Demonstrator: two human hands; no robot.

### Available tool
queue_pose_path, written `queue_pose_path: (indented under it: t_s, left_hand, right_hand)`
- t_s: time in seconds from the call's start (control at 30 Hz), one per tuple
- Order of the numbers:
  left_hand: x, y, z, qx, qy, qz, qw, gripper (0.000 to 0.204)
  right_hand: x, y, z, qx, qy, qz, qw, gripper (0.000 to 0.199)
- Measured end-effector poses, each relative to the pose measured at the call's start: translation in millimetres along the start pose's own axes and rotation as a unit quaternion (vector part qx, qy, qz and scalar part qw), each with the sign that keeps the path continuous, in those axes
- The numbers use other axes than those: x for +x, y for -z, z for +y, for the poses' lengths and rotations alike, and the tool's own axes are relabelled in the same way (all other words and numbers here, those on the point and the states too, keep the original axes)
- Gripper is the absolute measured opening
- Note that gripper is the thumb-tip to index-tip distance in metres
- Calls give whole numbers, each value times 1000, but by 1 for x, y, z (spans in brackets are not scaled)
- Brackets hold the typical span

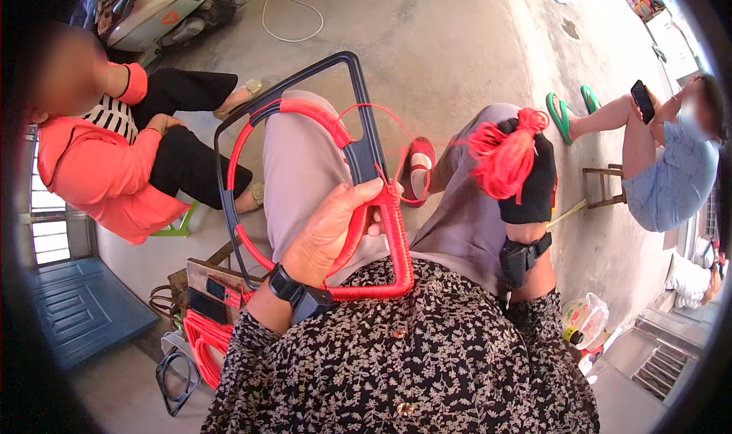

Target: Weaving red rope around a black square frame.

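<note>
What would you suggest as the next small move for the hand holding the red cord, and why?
Probably draw the right hand outward to pull the loose loop of red cord snug against the dark frame. The cord runs slack from its bundle to the frame, whose lower side is already tightly wrapped, while the left hand grips the frame at the wrapped corner.
</note>
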State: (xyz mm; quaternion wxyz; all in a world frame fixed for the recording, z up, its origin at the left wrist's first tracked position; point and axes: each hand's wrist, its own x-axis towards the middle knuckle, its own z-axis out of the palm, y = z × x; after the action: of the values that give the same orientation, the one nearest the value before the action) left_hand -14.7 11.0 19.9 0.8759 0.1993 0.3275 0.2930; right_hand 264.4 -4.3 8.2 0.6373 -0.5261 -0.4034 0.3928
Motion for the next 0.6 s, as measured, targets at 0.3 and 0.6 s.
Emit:
queue_pose_path:
  t_s: [0.3, 0.6]
  left_hand:
    - [1, -8, 5, -13, 1, 14, 1000, 19]
    - [3, -14, 7, 21, 6, 58, 998, 18]
  right_hand:
    - [-41, 124, -8, 393, -108, -51, 912, 46]
    - [-50, 53, -44, 64, -179, -91, 978, 34]
